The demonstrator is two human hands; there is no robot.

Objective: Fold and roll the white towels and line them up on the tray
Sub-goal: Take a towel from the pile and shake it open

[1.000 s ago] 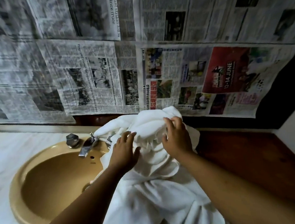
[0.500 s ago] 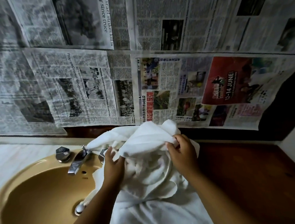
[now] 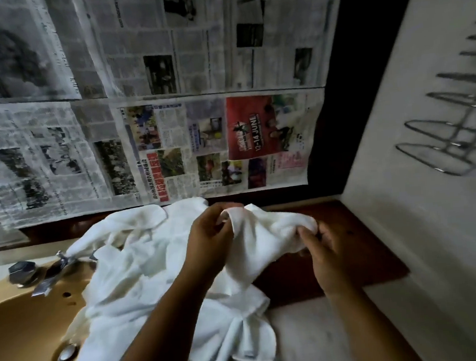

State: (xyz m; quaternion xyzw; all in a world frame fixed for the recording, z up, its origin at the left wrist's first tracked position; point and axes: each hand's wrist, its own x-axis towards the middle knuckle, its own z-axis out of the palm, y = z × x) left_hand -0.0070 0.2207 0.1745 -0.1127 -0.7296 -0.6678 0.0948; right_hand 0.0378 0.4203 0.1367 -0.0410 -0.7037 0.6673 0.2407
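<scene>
Nearest: the marble counter (image 3: 314, 331), with the towel heap (image 3: 136, 276) spilling to its front edge and left over the rim of the tan sink (image 3: 23, 325).

Change: half a second ago both hands sat close together on top of the heap by the faucet (image 3: 51, 277). Now they're apart and further right, with one white towel (image 3: 266, 235) pulled out between them.

Left hand (image 3: 207, 239): fingers curled, pinching a top corner. Right hand (image 3: 334, 258): thumb and fingers pinching the other end. The towel sags between them, its lower part still touching the heap.

Read: one towel is singled out and the fold hasn't started.

The brown wooden tray (image 3: 375, 240) lies under and beyond the right hand, with no rolls on what shows of it.

Room: bare tray and counter to the right, bounded by the white side wall (image 3: 433, 222). A wire rack (image 3: 450, 140) sticks out higher up. Behind, the tray butts against the newspaper-covered back wall (image 3: 171, 145). The left is cluttered with heap, faucet and basin drop-off, so fold on the right.
</scene>
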